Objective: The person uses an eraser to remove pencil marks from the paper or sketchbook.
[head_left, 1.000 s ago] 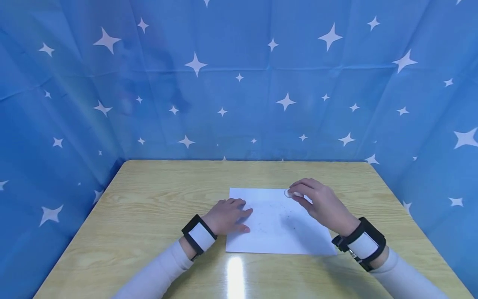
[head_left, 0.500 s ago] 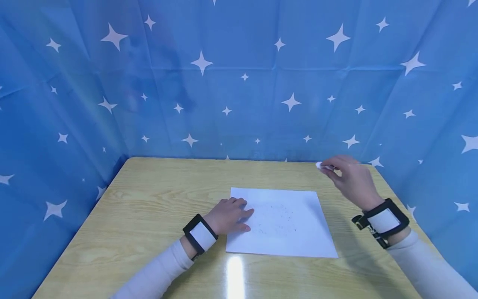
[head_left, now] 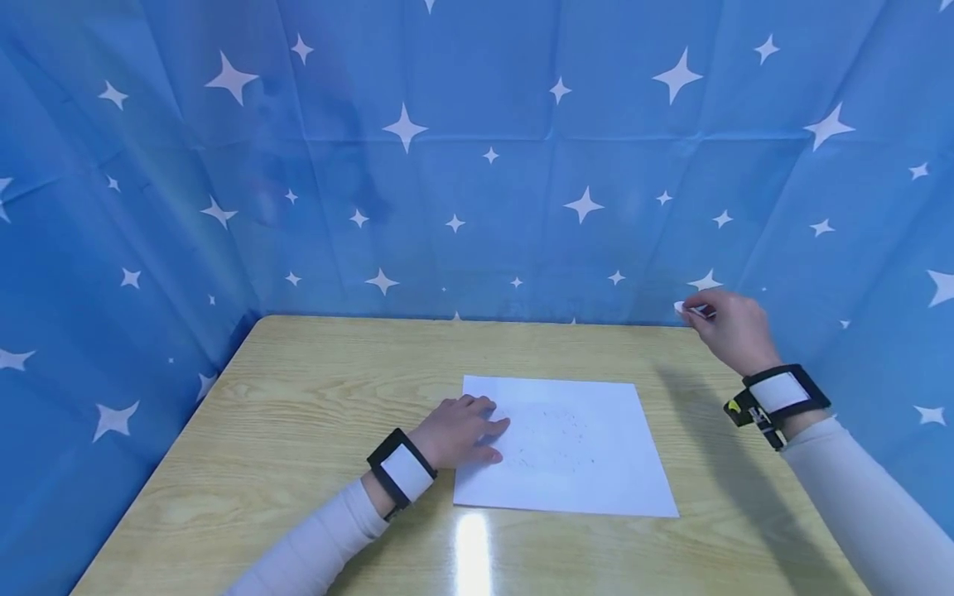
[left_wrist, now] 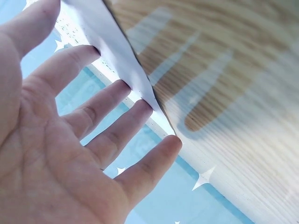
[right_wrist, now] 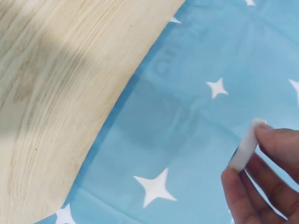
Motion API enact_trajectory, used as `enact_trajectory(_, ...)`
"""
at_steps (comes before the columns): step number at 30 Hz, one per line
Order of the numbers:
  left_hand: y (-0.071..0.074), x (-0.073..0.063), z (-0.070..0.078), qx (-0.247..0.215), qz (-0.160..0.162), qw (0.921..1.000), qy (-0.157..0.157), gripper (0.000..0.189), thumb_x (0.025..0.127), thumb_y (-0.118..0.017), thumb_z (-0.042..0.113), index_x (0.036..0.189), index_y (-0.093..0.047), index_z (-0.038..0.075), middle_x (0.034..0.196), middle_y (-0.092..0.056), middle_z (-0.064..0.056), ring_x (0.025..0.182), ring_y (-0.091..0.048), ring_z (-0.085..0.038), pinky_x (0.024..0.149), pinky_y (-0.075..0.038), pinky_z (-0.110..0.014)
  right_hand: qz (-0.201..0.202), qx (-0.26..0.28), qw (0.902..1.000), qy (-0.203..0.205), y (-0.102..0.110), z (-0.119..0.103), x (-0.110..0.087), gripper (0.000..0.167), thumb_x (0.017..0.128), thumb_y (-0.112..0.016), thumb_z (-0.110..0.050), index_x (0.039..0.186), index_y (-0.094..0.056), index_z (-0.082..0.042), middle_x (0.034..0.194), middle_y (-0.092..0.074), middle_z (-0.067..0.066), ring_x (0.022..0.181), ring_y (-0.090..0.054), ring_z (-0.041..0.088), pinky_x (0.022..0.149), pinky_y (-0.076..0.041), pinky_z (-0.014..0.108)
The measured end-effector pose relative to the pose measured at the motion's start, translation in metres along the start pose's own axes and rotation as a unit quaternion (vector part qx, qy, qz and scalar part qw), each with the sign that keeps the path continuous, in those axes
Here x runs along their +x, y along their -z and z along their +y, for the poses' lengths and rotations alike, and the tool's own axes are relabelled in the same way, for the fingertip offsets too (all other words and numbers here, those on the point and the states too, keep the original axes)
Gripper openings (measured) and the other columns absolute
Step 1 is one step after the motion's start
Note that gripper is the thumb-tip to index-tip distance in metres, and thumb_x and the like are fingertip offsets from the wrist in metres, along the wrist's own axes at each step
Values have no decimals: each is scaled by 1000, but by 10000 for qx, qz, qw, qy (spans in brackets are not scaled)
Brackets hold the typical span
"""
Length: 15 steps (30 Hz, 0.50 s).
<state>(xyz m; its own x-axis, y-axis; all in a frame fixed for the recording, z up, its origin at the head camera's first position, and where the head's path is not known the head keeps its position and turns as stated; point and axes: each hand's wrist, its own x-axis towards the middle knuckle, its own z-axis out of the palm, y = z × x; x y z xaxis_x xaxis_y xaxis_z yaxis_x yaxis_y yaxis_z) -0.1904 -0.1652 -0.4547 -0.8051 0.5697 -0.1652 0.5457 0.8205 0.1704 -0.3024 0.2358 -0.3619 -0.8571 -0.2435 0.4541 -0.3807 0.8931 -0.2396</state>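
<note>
A white sheet of paper (head_left: 619, 447) with small dark specks scattered over its middle lies on the table. My left hand (head_left: 455, 432) rests on the paper's left edge with its fingers spread; in the left wrist view the fingertips touch down along that edge. Raised over the table's far right corner, my right hand (head_left: 734, 327) pinches a small white eraser (right_wrist: 246, 145) between thumb and fingers. A dark smudge shows on one side of the eraser in the right wrist view.
The wooden table (head_left: 335, 356) reaches back to a blue curtain (head_left: 477, 232) with white stars, which also hangs at both sides. Light glares off the table in front of the paper.
My right hand has lifted the eraser off the paper's far right part and carried it up and to the right, past the sheet. The left hand has stayed in place.
</note>
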Motion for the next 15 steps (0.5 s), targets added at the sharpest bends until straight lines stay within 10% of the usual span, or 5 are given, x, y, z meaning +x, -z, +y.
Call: enact_trajectory(15,-2,1,-3,112,41,9999,-49,57,101,-66,49,152,-58,25,157,-55,-9,145,-53,-31,114,-49,-52,-1640,-90,9846,-604,-90,35,-33,12,96,-76,-15,93,-77,-3,94,-79,20,82,-73,32,69,-56,46)
